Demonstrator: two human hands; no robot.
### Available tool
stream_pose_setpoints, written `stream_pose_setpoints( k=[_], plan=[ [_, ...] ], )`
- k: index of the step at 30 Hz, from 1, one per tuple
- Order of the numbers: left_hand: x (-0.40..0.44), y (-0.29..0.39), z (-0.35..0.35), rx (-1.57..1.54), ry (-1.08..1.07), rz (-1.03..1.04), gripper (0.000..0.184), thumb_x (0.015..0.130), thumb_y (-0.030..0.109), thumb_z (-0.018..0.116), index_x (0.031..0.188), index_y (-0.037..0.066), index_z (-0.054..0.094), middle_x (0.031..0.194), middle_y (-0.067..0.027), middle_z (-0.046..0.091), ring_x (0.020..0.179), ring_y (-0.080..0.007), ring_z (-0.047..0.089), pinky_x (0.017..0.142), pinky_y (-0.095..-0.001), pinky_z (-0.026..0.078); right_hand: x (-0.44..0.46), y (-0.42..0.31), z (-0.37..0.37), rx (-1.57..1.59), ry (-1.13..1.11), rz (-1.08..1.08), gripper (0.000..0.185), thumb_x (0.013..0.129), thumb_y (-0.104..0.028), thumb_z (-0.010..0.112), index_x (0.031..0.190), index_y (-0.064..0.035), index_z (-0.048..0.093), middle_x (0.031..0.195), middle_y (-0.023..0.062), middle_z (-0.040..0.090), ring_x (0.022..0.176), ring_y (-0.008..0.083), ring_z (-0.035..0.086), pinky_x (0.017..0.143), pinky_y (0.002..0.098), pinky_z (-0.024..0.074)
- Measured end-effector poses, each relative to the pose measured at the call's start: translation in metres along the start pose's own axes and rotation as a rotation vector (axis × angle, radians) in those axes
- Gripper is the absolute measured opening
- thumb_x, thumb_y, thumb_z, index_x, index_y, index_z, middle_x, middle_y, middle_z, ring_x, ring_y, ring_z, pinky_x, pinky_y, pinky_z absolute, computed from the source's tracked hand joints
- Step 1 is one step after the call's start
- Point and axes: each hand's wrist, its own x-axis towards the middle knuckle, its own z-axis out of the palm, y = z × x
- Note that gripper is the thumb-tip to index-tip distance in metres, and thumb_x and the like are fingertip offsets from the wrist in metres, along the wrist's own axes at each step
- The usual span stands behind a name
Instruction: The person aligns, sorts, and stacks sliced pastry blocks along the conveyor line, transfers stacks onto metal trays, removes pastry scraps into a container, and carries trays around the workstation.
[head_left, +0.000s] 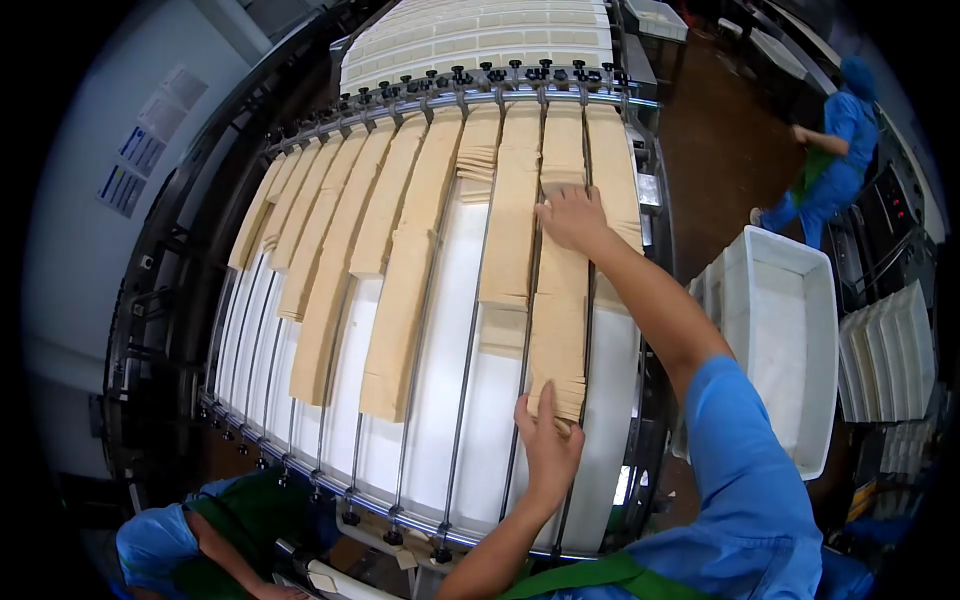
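Both hands are on one long row of thin tan slices (560,320), standing packed in a lane of the white rack. My left hand (550,445) is curled round the near end of this row, where several slices lean apart. Over its far end lies my right hand (575,217), fingers bent down on the slices beside a gap. Beyond that gap, another block of slices (563,140) continues up the same lane. A second row (512,220) stands in the lane to the left. Whether the slices are dough or bean curd I cannot tell.
Thin metal rods (465,375) divide the white surface (432,455) into lanes, several holding rows of slices. Black knobs line the far bar (490,97). A white crate (790,340) stands at right. One co-worker (830,150) is at far right, another (230,530) at lower left.
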Motion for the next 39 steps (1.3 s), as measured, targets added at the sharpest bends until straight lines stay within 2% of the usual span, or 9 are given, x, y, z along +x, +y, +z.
stream_pose_setpoints(
  k=[5,11,15,21,25,28,33,35,39],
  plan=[
    [0.013,0.0,0.009,-0.011,0.057,0.063,0.066,0.075,-0.004,0.055,0.136,0.006,0.033,0.134,-0.0299,0.016,0.12,-0.0466,0.032,0.099,-0.0416,0.035,-0.013,-0.002,-0.009,0.016,0.027,0.005,0.051,0.091,-0.042,0.038,0.125,-0.006,0.048,0.129,0.017,0.045,0.122,0.0308,0.038,0.103,0.0478,0.019],
    [0.023,0.004,-0.012,-0.224,0.106,0.044,0.067,0.067,-0.01,0.04,0.132,0.005,0.037,0.135,-0.0264,0.019,0.12,-0.0435,0.033,0.1,-0.0385,0.035,-0.039,-0.026,0.023,-0.015,0.441,-0.132,0.054,0.087,-0.04,0.05,0.128,-0.0051,0.044,0.132,0.0199,0.041,0.126,0.0356,0.032,0.099,0.0516,0.0235],
    [-0.038,-0.027,-0.049,-0.162,0.355,0.049,0.058,0.064,-0.008,0.041,0.121,0.003,0.048,0.126,-0.0206,0.035,0.117,-0.0349,0.041,0.098,-0.0361,0.038,-0.108,-0.066,0.002,0.137,0.19,-0.365,0.047,0.087,-0.033,0.052,0.124,-0.0057,0.048,0.132,0.0197,0.041,0.126,0.0351,0.033,0.099,0.0506,0.0246],
    [-0.182,-0.084,-0.121,-0.341,0.781,-0.193,0.053,0.072,-0.004,0.049,0.124,0.004,0.049,0.131,-0.0219,0.034,0.122,-0.0339,0.039,0.099,-0.0357,0.036,-0.222,-0.152,0.024,0.339,0.028,-0.798,0.037,0.09,-0.024,0.051,0.123,-0.0082,0.048,0.133,0.0164,0.042,0.125,0.0339,0.035,0.102,0.0476,0.0208],
    [-0.274,-0.124,-0.16,0.045,1.008,-0.329,0.059,0.078,0.002,0.053,0.135,0.006,0.038,0.139,-0.0282,0.02,0.128,-0.0427,0.026,0.105,-0.0452,0.023,-0.323,-0.265,0.023,0.643,-0.313,-0.99,0.033,0.087,-0.017,0.055,0.116,-0.002,0.052,0.119,0.0164,0.052,0.114,0.0304,0.046,0.098,0.0393,0.032],
    [-0.363,-0.15,-0.178,0.15,1.27,-0.479,0.05,0.08,0.004,0.056,0.129,0.004,0.042,0.132,-0.0226,0.034,0.124,-0.0369,0.035,0.104,-0.0405,0.027,-0.41,-0.337,0.044,0.761,-0.687,-1.083,0.035,0.082,-0.011,0.062,0.113,0.0013,0.053,0.109,0.0172,0.057,0.101,0.0258,0.055,0.088,0.0343,0.0427],
    [-0.567,-0.226,-0.18,0.326,1.68,-0.925,0.044,0.084,0.007,0.056,0.125,0.0,0.042,0.123,-0.015,0.044,0.111,-0.0263,0.044,0.088,-0.0327,0.039,-0.563,-0.429,0.099,0.697,-1.129,-1.008,0.042,0.08,-0.019,0.069,0.109,0.0002,0.045,0.082,0.014,0.064,0.072,0.0218,0.062,0.066,0.0313,0.049],
    [-0.648,-0.255,-0.177,0.633,1.706,-1.085,0.048,0.087,0.013,0.05,0.131,-0.003,0.038,0.126,-0.0242,0.046,0.113,-0.036,0.044,0.092,-0.0427,0.038,-0.605,-0.457,0.107,0.608,-1.162,-0.944,0.045,0.078,-0.022,0.071,0.107,0.001,0.045,0.082,0.0151,0.063,0.071,0.0245,0.062,0.066,0.0333,0.0488],
    [-0.728,-0.292,-0.188,0.386,1.628,-1.269,0.049,0.088,0.013,0.048,0.132,-0.005,0.036,0.125,-0.0284,0.045,0.114,-0.0423,0.042,0.098,-0.0473,0.032,-0.639,-0.48,0.131,0.515,-1.127,-0.903,0.041,0.079,-0.017,0.068,0.109,0.0,0.045,0.08,0.0148,0.063,0.071,0.0242,0.062,0.063,0.0337,0.0487]
  ],
)
